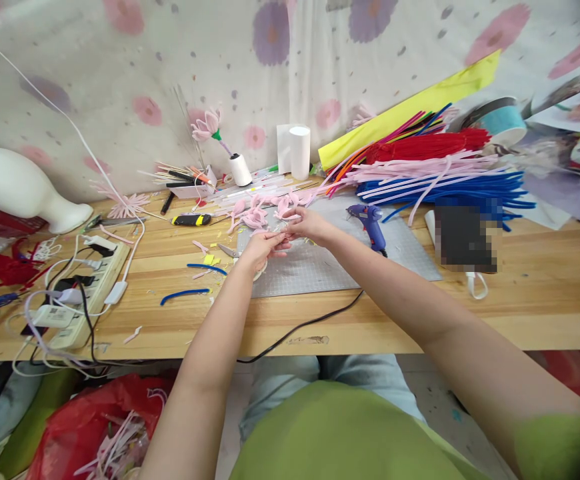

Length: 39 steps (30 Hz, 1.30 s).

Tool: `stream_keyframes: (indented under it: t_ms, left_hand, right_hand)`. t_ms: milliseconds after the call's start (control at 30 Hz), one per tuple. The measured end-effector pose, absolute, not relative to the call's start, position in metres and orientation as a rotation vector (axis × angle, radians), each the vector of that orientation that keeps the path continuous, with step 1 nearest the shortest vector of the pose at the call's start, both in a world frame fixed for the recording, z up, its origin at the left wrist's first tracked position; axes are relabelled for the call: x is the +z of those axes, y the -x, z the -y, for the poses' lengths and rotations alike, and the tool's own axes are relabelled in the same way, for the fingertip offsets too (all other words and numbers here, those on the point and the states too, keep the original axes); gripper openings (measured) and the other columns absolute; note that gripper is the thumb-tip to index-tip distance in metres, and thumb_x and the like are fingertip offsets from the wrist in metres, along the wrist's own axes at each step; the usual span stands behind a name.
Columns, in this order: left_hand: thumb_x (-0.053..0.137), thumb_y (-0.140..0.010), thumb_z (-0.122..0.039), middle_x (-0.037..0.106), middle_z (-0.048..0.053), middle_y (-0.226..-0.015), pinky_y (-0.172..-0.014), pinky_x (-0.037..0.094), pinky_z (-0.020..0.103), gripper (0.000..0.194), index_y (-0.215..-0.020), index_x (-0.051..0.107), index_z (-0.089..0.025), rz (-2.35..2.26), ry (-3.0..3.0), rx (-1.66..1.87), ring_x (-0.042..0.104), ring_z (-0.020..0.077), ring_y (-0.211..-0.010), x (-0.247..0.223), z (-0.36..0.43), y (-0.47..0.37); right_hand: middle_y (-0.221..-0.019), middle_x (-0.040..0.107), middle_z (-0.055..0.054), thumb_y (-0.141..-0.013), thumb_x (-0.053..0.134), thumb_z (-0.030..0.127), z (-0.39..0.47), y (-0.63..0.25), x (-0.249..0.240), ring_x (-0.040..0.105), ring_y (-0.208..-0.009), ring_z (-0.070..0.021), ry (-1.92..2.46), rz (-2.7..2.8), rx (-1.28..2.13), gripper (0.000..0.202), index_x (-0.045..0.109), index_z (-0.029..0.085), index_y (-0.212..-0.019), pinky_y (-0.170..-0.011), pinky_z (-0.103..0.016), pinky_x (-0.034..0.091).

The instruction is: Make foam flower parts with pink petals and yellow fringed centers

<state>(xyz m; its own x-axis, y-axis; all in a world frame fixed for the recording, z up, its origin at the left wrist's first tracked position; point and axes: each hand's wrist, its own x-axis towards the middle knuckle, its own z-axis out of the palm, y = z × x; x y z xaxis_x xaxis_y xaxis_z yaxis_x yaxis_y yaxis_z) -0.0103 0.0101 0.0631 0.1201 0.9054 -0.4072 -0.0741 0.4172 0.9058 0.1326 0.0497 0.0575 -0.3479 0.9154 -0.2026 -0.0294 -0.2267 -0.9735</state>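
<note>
My left hand (264, 249) and my right hand (309, 225) meet above the left part of a grey cutting mat (315, 283). Their fingertips are pinched together, and whatever lies between them is too small or hidden to make out. Just beyond the fingers lie several looped pink pipe-cleaner petals (255, 215). Scissors (228, 251), partly covered, rest left of my left hand. Under that hand shows the edge of a pale round thing (261, 271). A purple-blue glue gun (370, 225) lies on the mat to the right of my right hand.
Bundles of red (425, 145), pink (415, 170) and blue pipe cleaners (450, 190) are piled at the back right. A pink flower (207, 125) stands in a white holder (241, 170). A utility knife (191, 219) and a cable-filled power strip (97, 283) lie left. A black cord (297, 328) crosses the front edge.
</note>
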Motion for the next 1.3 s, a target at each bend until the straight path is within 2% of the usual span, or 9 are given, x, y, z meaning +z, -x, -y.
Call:
stream_keyframes:
  t_ms: [300, 467, 633, 767, 867, 933, 1067, 1167, 1300]
  left_hand:
    - [0.067, -0.073, -0.011, 0.065, 0.004, -0.065, -0.059, 0.054, 0.023, 0.006, -0.068, 0.067, -0.009, -1.291, -0.903, 0.903, 0.063, 0.0109, -0.061, 0.062, -0.013, 0.014]
    - [0.072, -0.069, -0.014, 0.065, 0.004, -0.066, -0.063, 0.056, 0.027, 0.007, -0.067, 0.067, -0.009, -1.300, -0.938, 0.887, 0.063, 0.0107, -0.059, 0.065, -0.014, 0.020]
    - [0.075, -0.065, -0.016, 0.065, 0.005, -0.066, -0.058, 0.055, 0.024, 0.010, -0.068, 0.068, -0.009, -1.320, -0.998, 0.815, 0.063, 0.0112, -0.060, 0.069, -0.015, 0.031]
    - [0.074, -0.065, -0.014, 0.065, 0.004, -0.065, -0.054, 0.053, 0.022, 0.009, -0.068, 0.067, -0.009, -1.373, -0.997, 0.866, 0.062, 0.0108, -0.058, 0.070, -0.018, 0.048]
    - [0.072, -0.068, -0.014, 0.064, 0.004, -0.059, -0.054, 0.052, 0.021, 0.008, -0.066, 0.066, -0.009, -1.493, -0.941, 0.983, 0.062, 0.0110, -0.057, 0.073, -0.019, 0.065]
    - [0.069, -0.070, -0.013, 0.064, 0.004, -0.062, -0.054, 0.051, 0.020, 0.006, -0.068, 0.065, -0.009, -1.531, -0.881, 1.073, 0.062, 0.0102, -0.057, 0.075, -0.018, 0.075]
    - [0.061, -0.074, -0.013, 0.065, 0.004, -0.067, -0.054, 0.050, 0.018, 0.003, -0.073, 0.063, -0.010, -1.457, -0.724, 1.170, 0.065, 0.0102, -0.062, 0.077, -0.013, 0.091]
    - [0.056, -0.076, -0.013, 0.064, 0.002, -0.064, -0.055, 0.050, 0.018, 0.007, -0.073, 0.062, -0.012, -1.385, -0.611, 1.180, 0.065, 0.0104, -0.063, 0.077, -0.009, 0.098]
    - [0.051, -0.077, -0.013, 0.061, -0.001, -0.058, -0.052, 0.049, 0.016, 0.011, -0.070, 0.059, -0.013, -1.356, -0.466, 1.212, 0.063, 0.0083, -0.056, 0.076, -0.005, 0.106]
  right_hand:
    - [-0.051, 0.058, 0.006, -0.070, 0.067, 0.001, -0.048, -0.124, 0.054, 0.057, -0.048, -0.0091, 1.163, 1.270, 1.596, 0.032, 0.047, 0.017, -0.090, -0.055, -0.022, 0.051]
    - [-0.054, 0.059, 0.006, -0.068, 0.068, 0.003, -0.047, -0.119, 0.056, 0.058, -0.049, -0.0096, 1.150, 1.267, 1.609, 0.035, 0.047, 0.017, -0.092, -0.057, -0.024, 0.053]
    - [-0.055, 0.058, 0.006, -0.065, 0.069, 0.001, -0.050, -0.115, 0.059, 0.058, -0.050, -0.0095, 1.146, 1.223, 1.602, 0.037, 0.047, 0.018, -0.089, -0.059, -0.025, 0.054]
    - [-0.058, 0.057, 0.006, -0.067, 0.067, 0.004, -0.057, -0.112, 0.059, 0.058, -0.054, -0.0093, 1.157, 1.168, 1.558, 0.032, 0.046, 0.019, -0.086, -0.064, -0.026, 0.054]
    - [-0.060, 0.056, 0.006, -0.072, 0.064, 0.010, -0.055, -0.105, 0.054, 0.058, -0.057, -0.0095, 1.252, 1.267, 1.357, 0.026, 0.046, 0.019, -0.089, -0.066, -0.027, 0.052]
    - [-0.066, 0.059, 0.004, -0.073, 0.064, 0.015, -0.045, -0.095, 0.049, 0.059, -0.062, -0.0112, 1.304, 1.567, 1.166, 0.024, 0.049, 0.018, -0.093, -0.068, -0.027, 0.050]
    - [-0.094, 0.066, -0.009, -0.074, 0.067, 0.032, -0.016, -0.064, 0.038, 0.061, -0.091, -0.0213, 1.138, 2.388, 0.689, 0.029, 0.057, 0.016, -0.096, -0.080, -0.032, 0.045]
    - [-0.105, 0.064, -0.019, -0.075, 0.066, 0.041, -0.002, -0.042, 0.033, 0.058, -0.102, -0.0295, 1.191, 2.640, 0.332, 0.041, 0.059, 0.010, -0.102, -0.086, -0.036, 0.042]
    - [-0.101, 0.066, -0.021, -0.078, 0.060, 0.039, -0.002, -0.031, 0.037, 0.060, -0.100, -0.0318, 1.311, 2.704, 0.282, 0.039, 0.061, 0.010, -0.103, -0.079, -0.035, 0.045]
